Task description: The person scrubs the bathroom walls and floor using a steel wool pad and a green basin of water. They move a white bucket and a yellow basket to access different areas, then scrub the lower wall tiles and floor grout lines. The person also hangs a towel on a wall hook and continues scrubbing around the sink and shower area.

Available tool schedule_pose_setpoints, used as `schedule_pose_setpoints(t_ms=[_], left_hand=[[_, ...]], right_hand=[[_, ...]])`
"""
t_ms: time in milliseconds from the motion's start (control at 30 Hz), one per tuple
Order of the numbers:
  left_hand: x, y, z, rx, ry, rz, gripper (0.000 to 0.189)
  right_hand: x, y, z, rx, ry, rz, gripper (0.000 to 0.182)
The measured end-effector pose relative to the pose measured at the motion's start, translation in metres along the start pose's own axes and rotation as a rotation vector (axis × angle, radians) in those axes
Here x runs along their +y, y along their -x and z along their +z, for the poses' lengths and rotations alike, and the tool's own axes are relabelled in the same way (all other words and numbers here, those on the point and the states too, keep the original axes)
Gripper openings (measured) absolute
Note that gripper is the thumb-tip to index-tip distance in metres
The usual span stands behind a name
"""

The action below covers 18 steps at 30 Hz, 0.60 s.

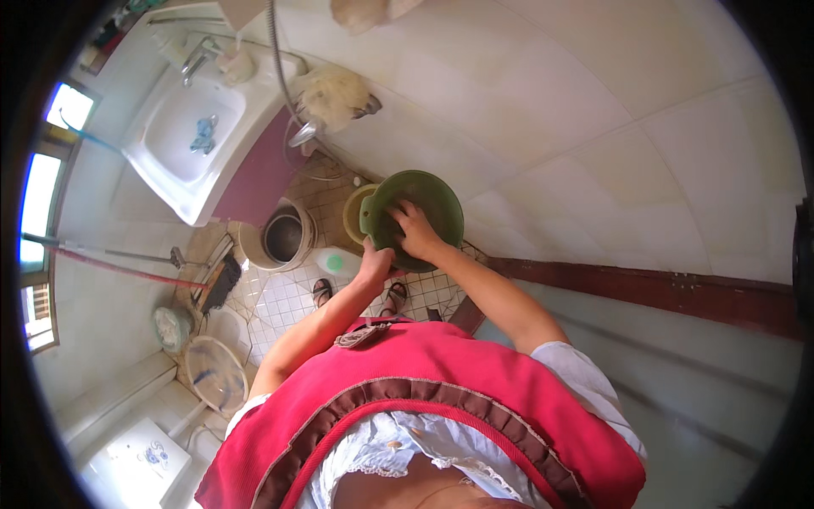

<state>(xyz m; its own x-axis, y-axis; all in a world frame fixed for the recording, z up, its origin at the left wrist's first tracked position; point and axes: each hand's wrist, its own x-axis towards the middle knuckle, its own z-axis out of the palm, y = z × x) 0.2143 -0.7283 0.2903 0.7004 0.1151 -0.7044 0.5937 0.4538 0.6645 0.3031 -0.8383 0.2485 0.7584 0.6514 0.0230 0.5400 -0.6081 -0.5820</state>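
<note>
A green plastic basin [448, 197] is held up off the tiled floor, in front of my body. My left hand [376, 262] grips its near rim beside the lug with a hole. Inside the basin, my right hand [413, 230] has its fingers spread against the inner wall or bottom. Part of a yellow basin [351, 213] shows behind the green one on the left. Just left of my left hand is a white plastic bottle [335, 261] with a green mark.
A white washbasin [216, 184] with a blue cloth [203, 135] is at upper left. A bucket [254, 245] holding a dark pot [283, 238] stands below it. A broom [222, 283], a clear basin [216, 375] and a shower hose [275, 51] are about. The tiled wall rises on the right.
</note>
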Motion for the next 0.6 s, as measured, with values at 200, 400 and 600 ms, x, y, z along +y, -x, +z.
schedule_pose_setpoints(t_ms=[200,400,600], left_hand=[[0.002,-0.003,0.022,-0.078,-0.023,-0.101,0.058],[0.009,-0.008,0.027,-0.108,-0.012,-0.038,0.059],[-0.010,-0.013,-0.021,0.001,-0.006,-0.118,0.056]], right_hand=[[-0.001,0.011,-0.036,0.024,-0.034,0.133,0.051],[-0.012,0.017,-0.145,0.252,-0.059,-0.158,0.051],[-0.003,-0.009,-0.292,0.888,0.950,-0.365,0.050]])
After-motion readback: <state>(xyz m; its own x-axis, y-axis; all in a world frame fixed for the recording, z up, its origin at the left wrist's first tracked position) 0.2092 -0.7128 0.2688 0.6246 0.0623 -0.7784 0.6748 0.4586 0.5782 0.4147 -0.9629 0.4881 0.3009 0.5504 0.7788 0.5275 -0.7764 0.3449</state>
